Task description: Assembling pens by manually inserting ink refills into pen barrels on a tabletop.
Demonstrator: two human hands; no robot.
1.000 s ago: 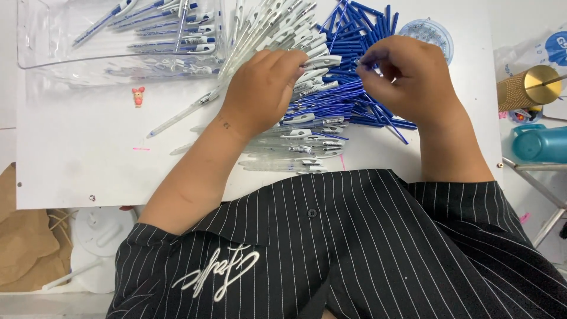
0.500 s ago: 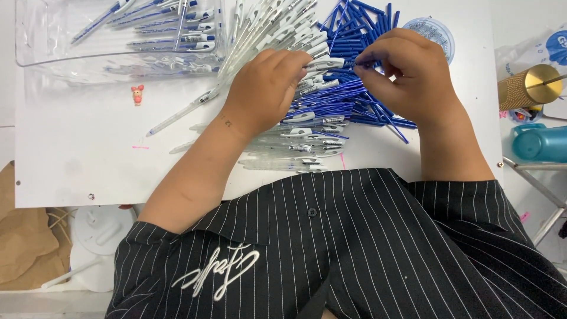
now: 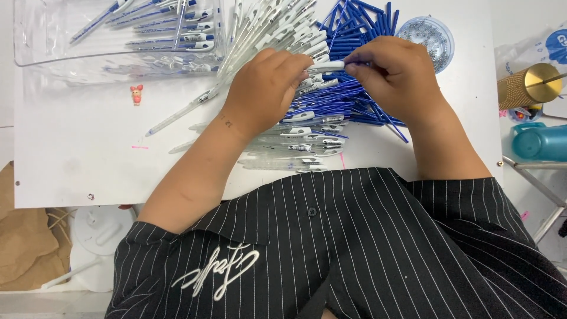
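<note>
Pinching a white pen barrel (image 3: pixel 326 66) between them, both hands work above a heap of pen parts on the white counter (image 3: pixel 77 159). The left hand (image 3: pixel 266 88) is curled, fingers folded down over one end of the barrel, knuckles up. The right hand (image 3: pixel 396 74) nips the other end with thumb and fingertips pressed together. The barrel lies roughly level, bridging the small gap between the two hands.

Under the hands lies a pile of white pen barrels (image 3: pixel 271 23) fanning toward the far edge of the counter, and just beside it, under the right hand, a pile of blue refills (image 3: pixel 354 18) spread out in a fan. Nearer the body a row of finished clear pens (image 3: pixel 295 147) lies side by side, touching the blue pile. One single pen (image 3: pixel 177 115) lies apart on the counter to the left of the left hand.

A clear plastic tray (image 3: pixel 35 53) sits at the far left and holds more pens with blue caps. A tiny pink figure (image 3: pixel 136 93) stands just in front of it. A round clear lid (image 3: pixel 434 32) with small parts lies beyond the right hand. Off the counter to the right are a gold cylinder (image 3: pixel 525 85) and a teal bottle (image 3: pixel 540 142).
</note>
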